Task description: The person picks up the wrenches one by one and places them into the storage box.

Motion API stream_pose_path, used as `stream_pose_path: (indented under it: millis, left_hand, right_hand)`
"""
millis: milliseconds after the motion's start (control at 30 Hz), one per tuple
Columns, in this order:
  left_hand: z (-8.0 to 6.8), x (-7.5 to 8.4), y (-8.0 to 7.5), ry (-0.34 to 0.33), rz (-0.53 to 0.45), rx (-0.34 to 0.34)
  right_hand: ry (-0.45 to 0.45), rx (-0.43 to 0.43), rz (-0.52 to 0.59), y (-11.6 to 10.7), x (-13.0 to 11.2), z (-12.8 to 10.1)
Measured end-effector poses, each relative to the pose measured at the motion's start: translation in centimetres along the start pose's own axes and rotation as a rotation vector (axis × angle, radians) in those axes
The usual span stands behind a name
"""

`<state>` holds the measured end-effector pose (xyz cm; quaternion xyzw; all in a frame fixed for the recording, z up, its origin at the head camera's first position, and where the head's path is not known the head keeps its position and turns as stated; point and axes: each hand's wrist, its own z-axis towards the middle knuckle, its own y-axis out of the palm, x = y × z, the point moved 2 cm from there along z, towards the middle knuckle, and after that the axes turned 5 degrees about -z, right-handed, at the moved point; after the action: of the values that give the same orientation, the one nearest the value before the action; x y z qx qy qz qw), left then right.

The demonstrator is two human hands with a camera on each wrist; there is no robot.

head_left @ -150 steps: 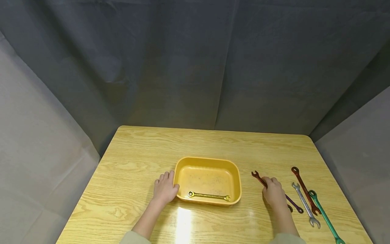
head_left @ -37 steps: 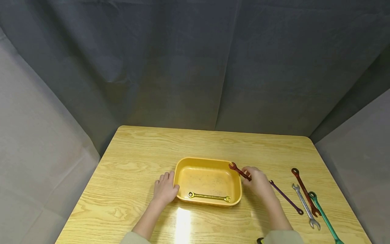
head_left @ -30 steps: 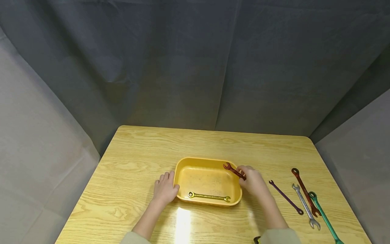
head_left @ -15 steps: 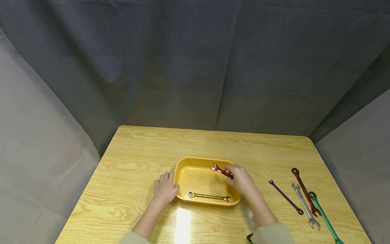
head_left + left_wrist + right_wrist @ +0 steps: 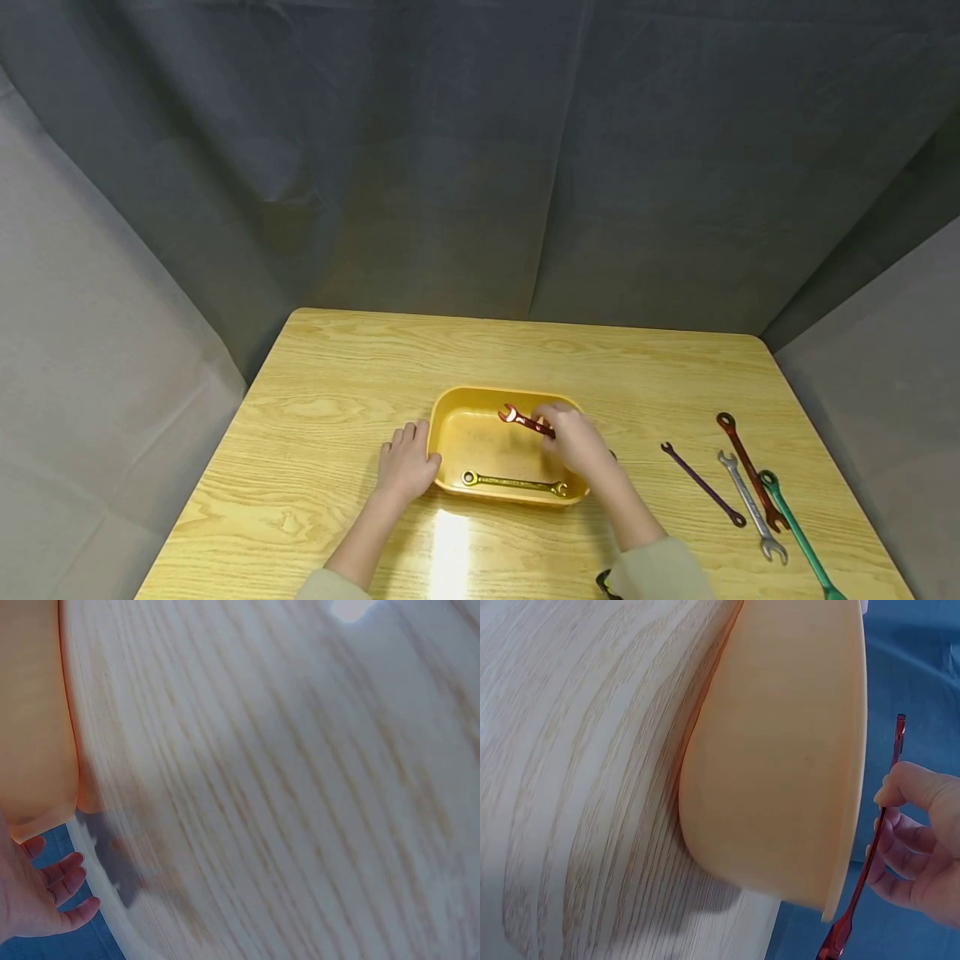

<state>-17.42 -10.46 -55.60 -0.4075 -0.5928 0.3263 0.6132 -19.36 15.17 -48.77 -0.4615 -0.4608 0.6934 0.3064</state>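
A yellow plastic tub (image 5: 450,402) sits mid-table with a gold wrench (image 5: 513,482) lying along its near wall. My right hand (image 5: 570,440) pinches a small red wrench (image 5: 523,420) and holds it over the inside of the tub. The right wrist view shows the red wrench (image 5: 870,855) held in my curled fingers (image 5: 911,847) just past the tub rim (image 5: 851,787). My left hand (image 5: 405,465) rests flat on the table against the tub's left wall, its fingers straight. In the left wrist view those fingers (image 5: 52,885) show beside the tub's wall (image 5: 34,735).
Four wrenches lie on the table at the right: purple (image 5: 703,484), dark red (image 5: 750,469), silver (image 5: 752,516) and green (image 5: 798,532). The wooden table (image 5: 337,392) has dark cloth behind it and grey cloth at both sides.
My right hand took the small red wrench from the table at the right and carried it left over the tub. The left hand has stayed at the tub's left wall.
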Motion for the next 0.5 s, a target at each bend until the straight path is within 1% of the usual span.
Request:
stream_pose_path:
  millis: [233, 500]
  left_hand:
    - [0.0, 0.0, 0.0, -0.002, 0.003, 0.005]
    - [-0.1, 0.1, -0.1, 0.011, -0.007, 0.015]
  right_hand:
    - [-0.036, -0.017, -0.015, 0.5, -1.0, 0.4]
    - [-0.057, -0.052, -0.045, 0.9, -2.1, 0.7]
